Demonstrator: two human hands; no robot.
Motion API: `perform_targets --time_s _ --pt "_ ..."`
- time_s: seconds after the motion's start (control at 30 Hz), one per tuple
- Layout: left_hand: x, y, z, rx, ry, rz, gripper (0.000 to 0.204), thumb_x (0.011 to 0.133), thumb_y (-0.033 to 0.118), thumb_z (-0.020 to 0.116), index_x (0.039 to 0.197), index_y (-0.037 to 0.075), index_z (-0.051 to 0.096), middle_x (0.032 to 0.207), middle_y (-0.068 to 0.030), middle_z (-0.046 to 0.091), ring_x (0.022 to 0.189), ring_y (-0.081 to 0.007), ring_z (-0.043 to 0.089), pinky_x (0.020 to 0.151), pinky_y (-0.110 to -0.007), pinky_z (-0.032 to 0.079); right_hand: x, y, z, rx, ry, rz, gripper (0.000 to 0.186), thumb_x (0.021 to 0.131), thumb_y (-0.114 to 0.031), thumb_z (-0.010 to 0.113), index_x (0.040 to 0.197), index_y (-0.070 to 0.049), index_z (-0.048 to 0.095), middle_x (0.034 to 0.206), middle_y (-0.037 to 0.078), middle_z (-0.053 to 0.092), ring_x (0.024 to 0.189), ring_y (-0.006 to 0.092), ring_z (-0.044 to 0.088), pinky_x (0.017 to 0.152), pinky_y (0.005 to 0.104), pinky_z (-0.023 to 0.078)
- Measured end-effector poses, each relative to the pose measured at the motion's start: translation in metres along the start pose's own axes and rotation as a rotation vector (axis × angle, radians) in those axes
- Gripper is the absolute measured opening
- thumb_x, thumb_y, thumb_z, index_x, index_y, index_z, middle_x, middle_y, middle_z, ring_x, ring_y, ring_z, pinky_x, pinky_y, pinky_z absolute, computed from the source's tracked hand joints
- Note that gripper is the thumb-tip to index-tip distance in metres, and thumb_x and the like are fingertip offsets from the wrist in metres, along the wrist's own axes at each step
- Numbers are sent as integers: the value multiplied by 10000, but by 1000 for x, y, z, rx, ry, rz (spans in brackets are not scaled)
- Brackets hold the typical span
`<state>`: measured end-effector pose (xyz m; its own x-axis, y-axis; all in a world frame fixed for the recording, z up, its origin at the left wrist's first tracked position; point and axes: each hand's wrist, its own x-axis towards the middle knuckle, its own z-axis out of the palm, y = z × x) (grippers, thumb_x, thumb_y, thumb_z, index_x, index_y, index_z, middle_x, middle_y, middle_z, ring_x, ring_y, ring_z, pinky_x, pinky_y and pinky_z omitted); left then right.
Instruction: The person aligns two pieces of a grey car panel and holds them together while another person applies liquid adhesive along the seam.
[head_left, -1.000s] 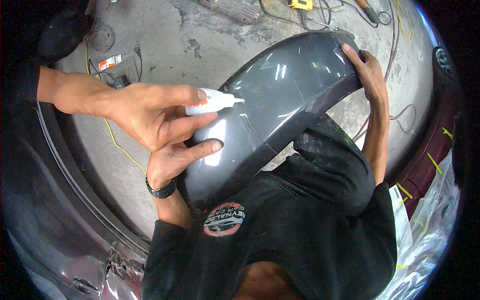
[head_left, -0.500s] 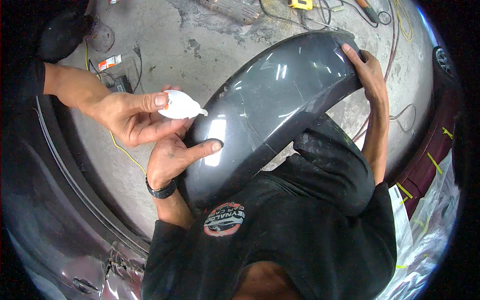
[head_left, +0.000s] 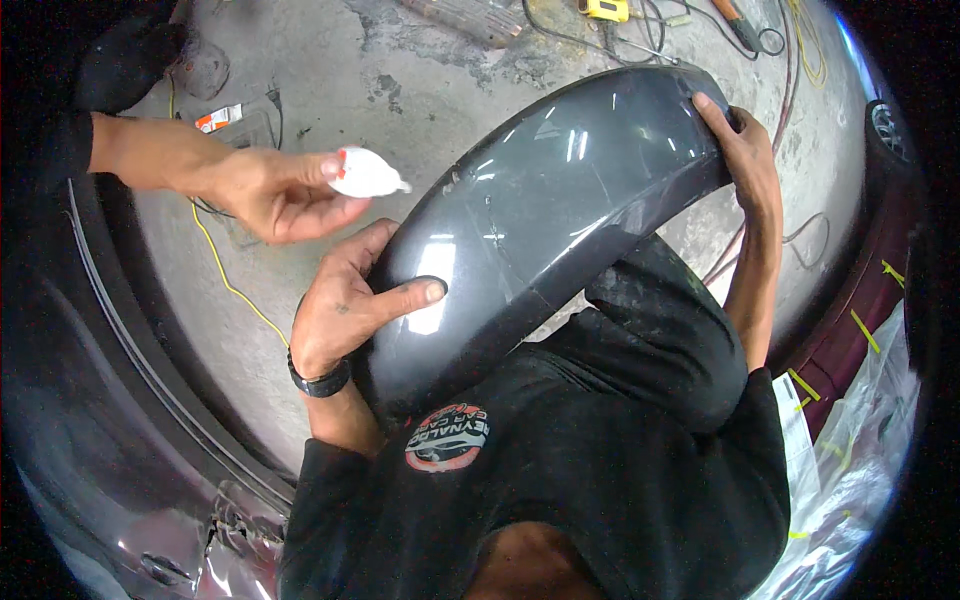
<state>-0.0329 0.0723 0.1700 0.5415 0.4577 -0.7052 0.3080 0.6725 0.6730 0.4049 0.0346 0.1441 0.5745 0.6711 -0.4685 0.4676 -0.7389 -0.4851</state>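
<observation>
A long, curved, glossy dark grey car body panel lies across in front of me, above my knee. A thin crack-like line runs over its middle. Gripping its left end is my left hand, thumb on top and fingers hidden beneath. My right hand clasps the far right end, with one digit on the surface and the rest behind the edge. From the left a co-worker's hand reaches in. It pinches a small white squeeze bottle with a narrow tip, held apart from the panel.
On the concrete floor lie a yellow tool, cables, a yellow cord and an orange-and-white packet. A damaged dark car body stands at left. A maroon one with yellow tape and plastic sheeting is at right.
The co-worker's hand has moved up and left with the white bottle, away from the panel. My hands keep their hold, and the panel has shifted only slightly.
</observation>
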Motion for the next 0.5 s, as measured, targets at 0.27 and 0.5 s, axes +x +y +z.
perform_targets --time_s 0.27,0.5 --pt "0 4 2 80 22 43 455 781 166 867 1128 -27 644 961 -29 671 864 -100 607 794 -259 500 -2 1 1 4 70 -38 827 779 -657 732 1002 137 674 809 169 675 711 225 644 664 332 496" --pt "6 2 -2 84 0 47 451 772 177 876 1109 -27 658 933 -21 654 866 -109 599 773 -263 498 -2 8 -3 6 95 -23 835 783 -653 735 1039 139 669 824 168 679 713 217 642 669 335 500"
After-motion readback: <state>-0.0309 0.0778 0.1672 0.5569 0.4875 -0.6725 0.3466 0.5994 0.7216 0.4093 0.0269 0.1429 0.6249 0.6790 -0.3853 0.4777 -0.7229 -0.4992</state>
